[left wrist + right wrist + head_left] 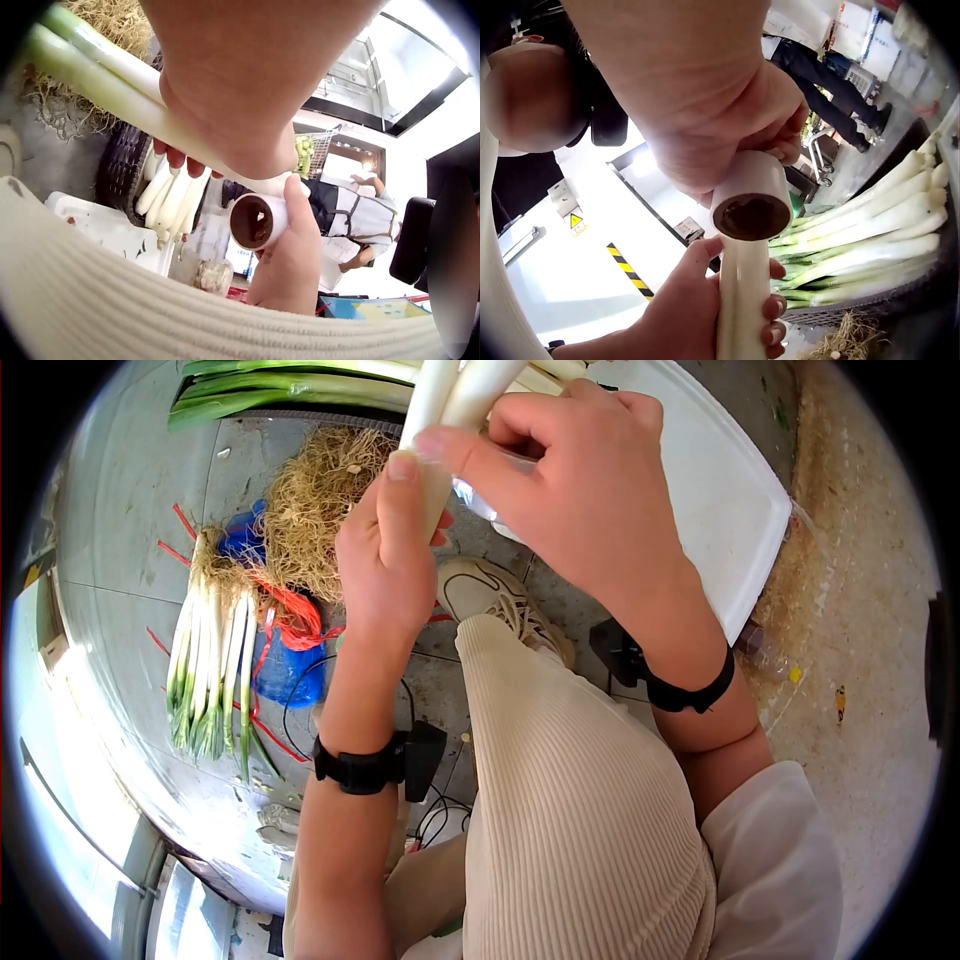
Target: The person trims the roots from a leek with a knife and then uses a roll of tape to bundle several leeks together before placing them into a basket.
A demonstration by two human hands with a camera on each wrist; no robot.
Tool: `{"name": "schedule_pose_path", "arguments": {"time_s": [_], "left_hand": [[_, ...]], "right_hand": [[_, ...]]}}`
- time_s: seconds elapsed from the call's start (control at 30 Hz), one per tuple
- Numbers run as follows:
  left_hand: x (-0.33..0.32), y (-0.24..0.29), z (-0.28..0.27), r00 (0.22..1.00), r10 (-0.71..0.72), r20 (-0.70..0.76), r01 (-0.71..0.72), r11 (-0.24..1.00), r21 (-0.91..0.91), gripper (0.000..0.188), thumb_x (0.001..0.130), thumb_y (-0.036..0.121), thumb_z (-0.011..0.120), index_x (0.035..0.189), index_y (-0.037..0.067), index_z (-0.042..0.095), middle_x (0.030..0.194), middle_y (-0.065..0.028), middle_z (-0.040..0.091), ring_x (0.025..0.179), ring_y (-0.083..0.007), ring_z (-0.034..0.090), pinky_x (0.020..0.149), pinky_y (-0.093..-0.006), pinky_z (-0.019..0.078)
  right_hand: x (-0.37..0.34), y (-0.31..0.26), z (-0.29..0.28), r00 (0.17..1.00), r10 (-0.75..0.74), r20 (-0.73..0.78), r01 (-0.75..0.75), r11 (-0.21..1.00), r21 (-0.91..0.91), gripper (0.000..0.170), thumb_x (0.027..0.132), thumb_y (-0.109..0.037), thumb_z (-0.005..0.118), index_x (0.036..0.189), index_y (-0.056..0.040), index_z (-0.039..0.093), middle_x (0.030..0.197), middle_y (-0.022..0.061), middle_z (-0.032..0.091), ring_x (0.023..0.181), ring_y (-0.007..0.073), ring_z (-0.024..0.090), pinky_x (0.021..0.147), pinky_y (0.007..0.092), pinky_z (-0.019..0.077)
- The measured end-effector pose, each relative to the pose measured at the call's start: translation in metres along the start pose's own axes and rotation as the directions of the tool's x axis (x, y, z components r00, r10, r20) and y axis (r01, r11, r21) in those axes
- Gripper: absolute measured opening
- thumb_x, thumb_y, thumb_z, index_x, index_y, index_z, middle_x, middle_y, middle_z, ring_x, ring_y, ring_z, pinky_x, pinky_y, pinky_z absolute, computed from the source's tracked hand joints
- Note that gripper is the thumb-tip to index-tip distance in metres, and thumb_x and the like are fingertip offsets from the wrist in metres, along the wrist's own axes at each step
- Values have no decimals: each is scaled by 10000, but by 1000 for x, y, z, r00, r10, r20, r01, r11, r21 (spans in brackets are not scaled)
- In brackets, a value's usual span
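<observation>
My left hand grips two thick green onions around their white shafts, its thumb lying along them. In the left wrist view their green part runs off to the upper left. Curled around a roll of tape is my right hand, close against the onions. The roll has a white outside and a brown core, and its open end faces the camera in both wrist views. My right thumb tip meets the onion shafts just above the left thumb. The head view mostly hides the roll behind the right hand.
A dark basket of green onions stands in front. A white tray lies to the right. On the floor at left are a pile of roots, a bundle of thinner onions and red string. Another person stands farther off.
</observation>
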State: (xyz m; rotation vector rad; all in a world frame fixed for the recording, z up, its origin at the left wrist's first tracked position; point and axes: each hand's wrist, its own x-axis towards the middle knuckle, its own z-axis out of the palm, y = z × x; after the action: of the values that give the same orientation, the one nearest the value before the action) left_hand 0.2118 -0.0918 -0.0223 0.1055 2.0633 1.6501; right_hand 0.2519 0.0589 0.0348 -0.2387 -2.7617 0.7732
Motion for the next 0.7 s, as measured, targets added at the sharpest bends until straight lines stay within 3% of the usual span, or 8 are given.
{"name": "schedule_pose_path", "arguments": {"time_s": [0.2, 0.43, 0.53, 0.6, 0.63, 0.7], "left_hand": [[0, -5, 3, 998, 51, -25, -50, 998, 27, 613, 1041, 527, 402, 1039, -16, 687, 738, -70, 639, 672, -124, 608, 593, -281, 485], [2, -3, 4, 993, 60, -105, -56, 998, 41, 649, 1029, 571, 441, 929, -15, 702, 656, -41, 614, 584, -102, 576, 544, -263, 466], [1, -3, 0, 985, 101, -142, -94, 994, 59, 673, 1026, 586, 436, 869, -13, 698, 646, -40, 609, 574, -102, 574, 527, -260, 458], [2, -2, -3, 983, 92, -159, -81, 994, 71, 682, 1026, 590, 432, 845, -13, 695, 637, -40, 606, 566, -102, 572, 520, -262, 457], [3, 0, -5, 981, 83, -176, -69, 994, 83, 692, 1026, 594, 429, 821, -12, 693, 627, -41, 603, 558, -102, 570, 513, -264, 456], [2, 1, -8, 984, 74, -160, -60, 994, 93, 701, 1024, 601, 426, 805, -10, 691, 619, -41, 601, 552, -101, 568, 508, -265, 453]], "right_hand": [[0, 1, 4, 997, -51, -53, 41, 985, -166, 368, 830, -319, 740, 562, -106, 605, 496, 35, 524, 593, 270, 517, 709, 423, 334], [0, -8, 6, 989, -72, -129, 51, 986, -160, 390, 827, -351, 749, 560, -108, 602, 497, 40, 512, 591, 271, 505, 706, 425, 331], [0, -8, 2, 996, -57, -64, 56, 998, -27, 410, 846, -411, 736, 603, -101, 620, 534, 46, 531, 604, 275, 504, 724, 427, 329], [-5, 3, 16, 926, -262, -273, 269, 963, -12, 309, 853, -360, 770, 765, -79, 676, 563, 14, 539, 597, 212, 489, 657, 384, 322], [-5, 0, 12, 925, -263, -273, 270, 963, -12, 309, 853, -360, 770, 765, -79, 676, 563, 14, 539, 597, 212, 489, 657, 384, 322], [-6, -10, 0, 989, -148, -7, 147, 985, -93, 339, 763, -427, 829, 811, -108, 723, 654, -22, 587, 708, 155, 506, 813, 357, 302]]}}
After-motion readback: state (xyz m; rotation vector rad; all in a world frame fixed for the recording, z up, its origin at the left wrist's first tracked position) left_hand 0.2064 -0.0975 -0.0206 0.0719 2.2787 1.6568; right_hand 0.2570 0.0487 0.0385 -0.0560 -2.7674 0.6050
